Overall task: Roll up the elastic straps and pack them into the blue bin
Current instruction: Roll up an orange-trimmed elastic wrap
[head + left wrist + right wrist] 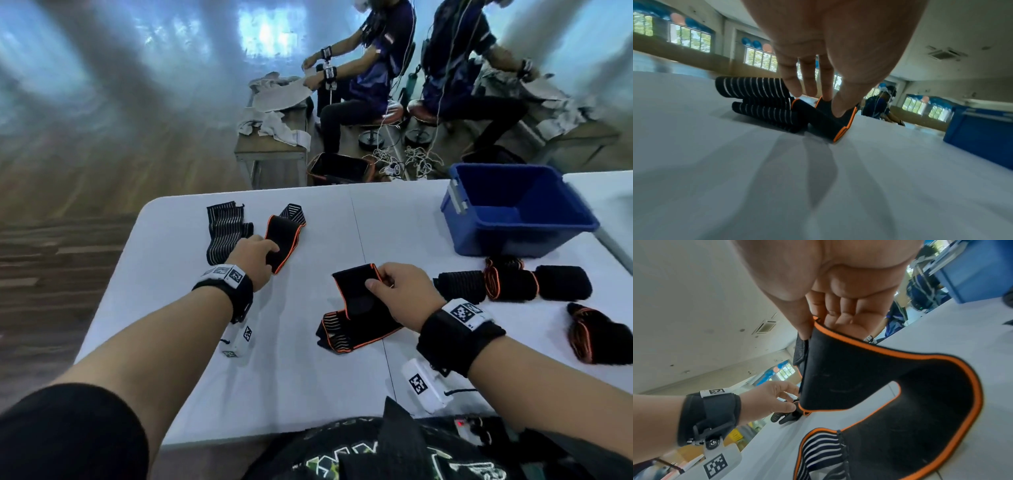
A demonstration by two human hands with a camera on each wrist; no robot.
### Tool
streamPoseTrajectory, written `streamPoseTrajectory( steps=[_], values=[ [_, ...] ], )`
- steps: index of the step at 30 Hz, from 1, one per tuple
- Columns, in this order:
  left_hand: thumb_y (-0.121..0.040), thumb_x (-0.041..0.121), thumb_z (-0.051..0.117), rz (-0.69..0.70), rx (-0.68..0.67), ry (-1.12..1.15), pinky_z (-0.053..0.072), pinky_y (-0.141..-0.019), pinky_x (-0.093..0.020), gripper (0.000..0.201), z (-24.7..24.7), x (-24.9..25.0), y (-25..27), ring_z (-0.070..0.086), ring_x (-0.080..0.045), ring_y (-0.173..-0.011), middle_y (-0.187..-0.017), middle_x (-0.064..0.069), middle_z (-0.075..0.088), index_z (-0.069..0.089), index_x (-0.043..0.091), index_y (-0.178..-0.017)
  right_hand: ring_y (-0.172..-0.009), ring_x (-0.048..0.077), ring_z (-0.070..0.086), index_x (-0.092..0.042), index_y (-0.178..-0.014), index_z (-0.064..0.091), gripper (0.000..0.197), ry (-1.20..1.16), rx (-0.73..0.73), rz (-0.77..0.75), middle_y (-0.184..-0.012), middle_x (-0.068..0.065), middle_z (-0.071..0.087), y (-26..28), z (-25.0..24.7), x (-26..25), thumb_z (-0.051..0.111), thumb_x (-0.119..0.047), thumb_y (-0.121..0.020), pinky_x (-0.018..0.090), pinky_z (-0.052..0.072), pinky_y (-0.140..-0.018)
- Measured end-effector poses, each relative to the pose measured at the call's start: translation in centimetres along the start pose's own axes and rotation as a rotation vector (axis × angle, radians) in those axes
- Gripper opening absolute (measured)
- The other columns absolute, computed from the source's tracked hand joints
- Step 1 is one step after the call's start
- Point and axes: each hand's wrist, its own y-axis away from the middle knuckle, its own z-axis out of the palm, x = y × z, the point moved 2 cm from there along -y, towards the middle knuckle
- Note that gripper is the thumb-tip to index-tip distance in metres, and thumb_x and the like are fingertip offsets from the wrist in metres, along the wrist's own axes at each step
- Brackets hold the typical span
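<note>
The right hand pinches the upper edge of a flat black elastic strap with orange trim, thumb on top and fingers curled behind, lifting that end while the striped end lies on the white table. The left hand pinches a second orange-edged black strap between thumb and fingertips (a striped black strap lies just left of it). Beyond the right hand's grip lie several rolled straps, then the blue plastic bin.
</note>
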Motion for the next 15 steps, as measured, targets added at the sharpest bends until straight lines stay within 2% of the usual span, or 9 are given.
streamPoseTrajectory(
  steps=[2, 4, 7, 9, 11, 13, 15],
  values=[
    [-0.085, 0.013, 0.065, 0.021, -0.053, -0.109, 0.044, -0.107, -0.044, 0.058, 0.4, -0.1, -1.0, 0.043, -0.028, -0.129, -0.144, 0.001, 0.049, 0.055, 0.029, -0.140, -0.076, 0.017, 0.060, -0.015, -0.083, 0.065, 0.021, -0.022, 0.031, 0.037, -0.075, -0.001, 0.063, 0.5, -0.2, 0.4, 0.062, -0.033, -0.093, 0.030, 0.044, -0.067],
    [-0.087, 0.021, 0.065, 0.035, -0.113, -0.257, 0.046, -0.103, -0.046, 0.058, 0.8, 0.1, -1.7, 0.044, -0.028, -0.128, -0.146, 0.004, 0.047, 0.052, 0.034, -0.142, -0.074, 0.018, 0.060, -0.015, -0.081, 0.064, 0.020, -0.043, 0.058, 0.071, -0.073, -0.001, 0.063, 1.0, -0.1, 0.9, 0.064, -0.032, -0.092, 0.031, 0.046, -0.069],
    [-0.095, 0.029, 0.055, 0.066, -0.122, -0.376, 0.042, -0.097, -0.044, 0.033, 1.2, 0.7, -2.5, 0.051, -0.027, -0.119, -0.131, 0.003, 0.058, 0.061, 0.036, -0.127, -0.074, 0.018, 0.061, -0.016, -0.081, 0.065, 0.018, -0.073, 0.092, 0.123, -0.072, -0.001, 0.064, 1.9, 0.1, 1.5, 0.065, -0.031, -0.092, 0.033, 0.049, -0.071],
    [-0.100, 0.030, 0.047, 0.067, -0.055, -0.305, 0.040, -0.090, -0.041, 0.024, 1.3, 1.3, -2.8, 0.057, -0.029, -0.111, -0.119, -0.003, 0.066, 0.062, 0.029, -0.119, -0.074, 0.017, 0.061, -0.017, -0.081, 0.064, 0.017, -0.088, 0.094, 0.148, -0.073, -0.002, 0.064, 2.6, 0.4, 1.8, 0.065, -0.030, -0.092, 0.034, 0.051, -0.072],
    [-0.103, 0.027, 0.045, 0.075, 0.002, -0.107, 0.042, -0.086, -0.040, 0.022, 0.9, 1.8, -3.0, 0.063, -0.035, -0.104, -0.112, -0.011, 0.070, 0.059, 0.021, -0.118, -0.075, 0.017, 0.060, -0.018, -0.080, 0.063, 0.017, -0.069, 0.079, 0.156, -0.073, -0.002, 0.063, 3.1, 0.8, 1.9, 0.064, -0.030, -0.092, 0.035, 0.050, -0.073],
    [-0.104, 0.023, 0.046, 0.082, 0.031, 0.163, 0.046, -0.088, -0.038, 0.023, 0.3, 2.2, -3.0, 0.064, -0.037, -0.104, -0.111, -0.015, 0.070, 0.061, 0.013, -0.117, -0.074, 0.018, 0.058, -0.015, -0.079, 0.062, 0.019, -0.052, 0.059, 0.160, -0.072, -0.001, 0.062, 3.4, 1.2, 1.9, 0.064, -0.030, -0.092, 0.037, 0.049, -0.074],
    [-0.105, 0.021, 0.045, 0.090, 0.042, 0.320, 0.047, -0.090, -0.038, 0.022, -0.5, 2.6, -2.8, 0.063, -0.034, -0.102, -0.106, -0.014, 0.069, 0.064, 0.011, -0.111, -0.072, 0.019, 0.057, -0.013, -0.080, 0.062, 0.020, -0.059, 0.049, 0.169, -0.071, 0.000, 0.061, 3.6, 1.5, 1.8, 0.064, -0.030, -0.091, 0.038, 0.048, -0.073]
  ],
)
